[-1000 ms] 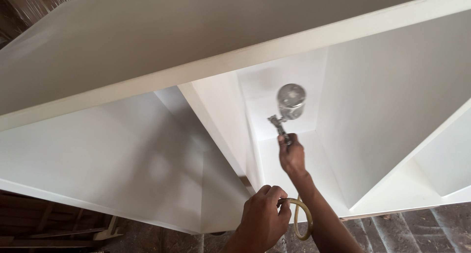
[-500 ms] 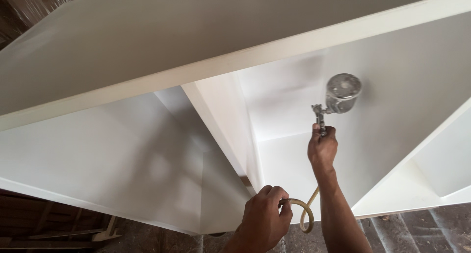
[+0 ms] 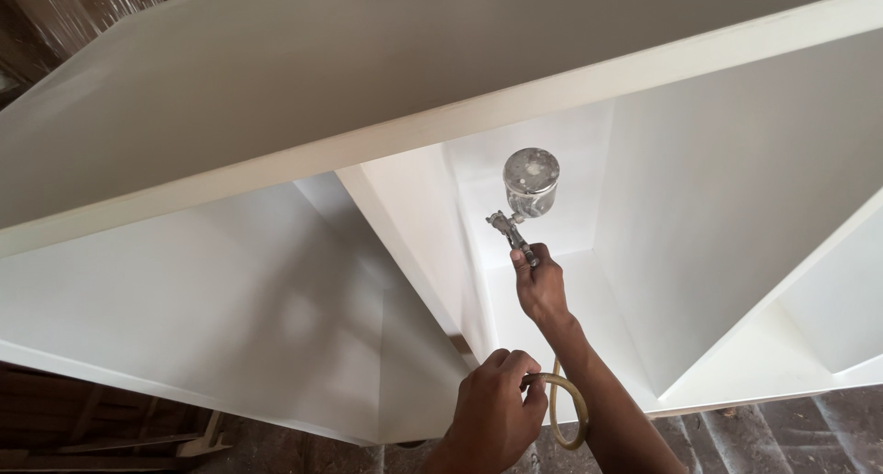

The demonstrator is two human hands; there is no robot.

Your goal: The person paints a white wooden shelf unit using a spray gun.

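Head view showed, nearest, the left hand closed around a yellowish hose looping below the cabinet's front edge. Beyond it, the right hand reached into the middle compartment, fist shut on the handle of a spray gun. Its metal cup sat uppermost, seemingly clear of the white back wall.

A white cabinet is seen filling most of the view, its open compartments split by a divider. Wooden slats are seen at 8 o'clock, and a dusty floor at 5 o'clock.
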